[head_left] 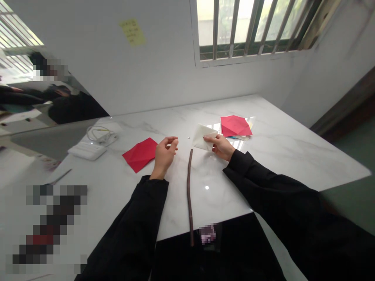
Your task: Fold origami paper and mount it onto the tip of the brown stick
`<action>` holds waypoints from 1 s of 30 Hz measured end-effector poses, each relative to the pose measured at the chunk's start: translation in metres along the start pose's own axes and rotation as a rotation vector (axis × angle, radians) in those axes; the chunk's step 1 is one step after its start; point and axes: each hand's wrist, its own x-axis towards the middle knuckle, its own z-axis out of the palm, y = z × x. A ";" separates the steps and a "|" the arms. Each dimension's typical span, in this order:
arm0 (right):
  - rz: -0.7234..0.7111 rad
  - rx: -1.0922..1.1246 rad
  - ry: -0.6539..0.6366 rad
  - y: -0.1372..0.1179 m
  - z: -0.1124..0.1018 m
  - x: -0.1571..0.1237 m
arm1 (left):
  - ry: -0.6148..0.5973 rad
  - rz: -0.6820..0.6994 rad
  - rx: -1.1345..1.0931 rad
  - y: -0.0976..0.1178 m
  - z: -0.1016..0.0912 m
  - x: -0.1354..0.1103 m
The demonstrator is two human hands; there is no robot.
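Note:
My right hand (222,147) pinches a folded white paper (202,137) by its lower edge, above the white marble table (281,156). My left hand (165,153) hangs curled just above the table, with nothing visible in its fingers. To its left lies a creased red paper square (140,154). A long, thin brown stem (190,195) runs between my hands toward the near table edge. Beyond the white paper, another red paper (236,125) rests on a small stack of papers (242,136). A tiny white speck (188,137) lies between my hands.
A white flat box (87,150) and a tangled pale cable (99,133) sit at the table's left. A mirror-like panel (58,101) reflects a person at left. A barred window (249,27) and a yellow sticky note (132,32) are on the wall behind.

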 end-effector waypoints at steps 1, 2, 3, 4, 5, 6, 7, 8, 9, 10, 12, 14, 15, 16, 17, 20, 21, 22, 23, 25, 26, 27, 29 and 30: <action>0.008 0.036 -0.005 -0.001 -0.002 0.002 | -0.015 0.035 0.113 -0.001 0.000 0.002; 0.016 0.072 -0.021 -0.002 -0.004 0.003 | -0.042 0.076 0.219 -0.002 0.001 0.002; 0.025 0.105 -0.047 -0.003 -0.006 0.004 | -0.079 0.120 0.314 -0.002 0.003 0.001; 0.034 0.135 -0.079 -0.003 -0.007 0.004 | -0.122 0.163 0.393 -0.002 0.005 0.000; 0.042 0.160 -0.113 -0.003 -0.008 0.005 | -0.167 0.196 0.455 0.000 0.007 -0.002; 0.051 0.177 -0.147 -0.003 -0.009 0.005 | -0.209 0.215 0.502 0.001 0.008 -0.004; 0.057 0.185 -0.178 -0.002 -0.009 0.004 | -0.249 0.225 0.539 0.003 0.009 -0.007; 0.058 0.187 -0.206 -0.002 -0.010 0.004 | -0.285 0.232 0.570 0.005 0.011 -0.009; 0.058 0.182 -0.231 -0.001 -0.010 0.004 | -0.314 0.241 0.599 0.006 0.011 -0.012; 0.056 0.170 -0.248 0.000 -0.009 0.003 | -0.335 0.252 0.626 0.008 0.012 -0.014; 0.046 0.138 -0.266 0.001 -0.009 0.003 | -0.356 0.279 0.670 0.009 0.014 -0.019; 0.034 0.111 -0.288 0.002 -0.008 0.002 | -0.345 0.301 0.675 0.008 0.017 -0.023; 0.030 0.104 -0.308 0.002 -0.008 0.002 | -0.336 0.307 0.654 0.008 0.018 -0.025; 0.029 0.099 -0.332 0.003 -0.008 0.002 | -0.325 0.306 0.617 0.007 0.020 -0.026; 0.033 0.095 -0.356 0.004 -0.008 0.002 | -0.311 0.296 0.563 0.005 0.021 -0.026; 0.050 0.084 -0.383 0.006 -0.009 0.001 | -0.262 0.189 0.294 0.002 0.025 -0.026; 0.053 0.082 -0.381 0.006 -0.010 0.001 | -0.254 0.134 0.185 0.002 0.026 -0.025; 0.056 0.081 -0.378 0.007 -0.010 0.002 | -0.252 0.082 0.083 0.002 0.027 -0.025; 0.057 0.082 -0.376 0.007 -0.011 0.002 | -0.254 0.038 -0.001 0.003 0.027 -0.025; 0.060 0.083 -0.374 0.007 -0.011 0.002 | -0.263 -0.022 -0.111 0.005 0.028 -0.025; 0.062 0.082 -0.370 0.007 -0.011 0.002 | -0.267 -0.041 -0.148 0.006 0.028 -0.025; 0.065 0.078 -0.363 0.006 -0.012 0.002 | -0.272 -0.059 -0.184 0.007 0.028 -0.025; 0.070 0.068 -0.342 0.006 -0.012 0.003 | -0.295 -0.095 -0.254 0.008 0.027 -0.025; 0.073 0.065 -0.334 0.006 -0.012 0.002 | -0.312 -0.108 -0.282 0.008 0.026 -0.025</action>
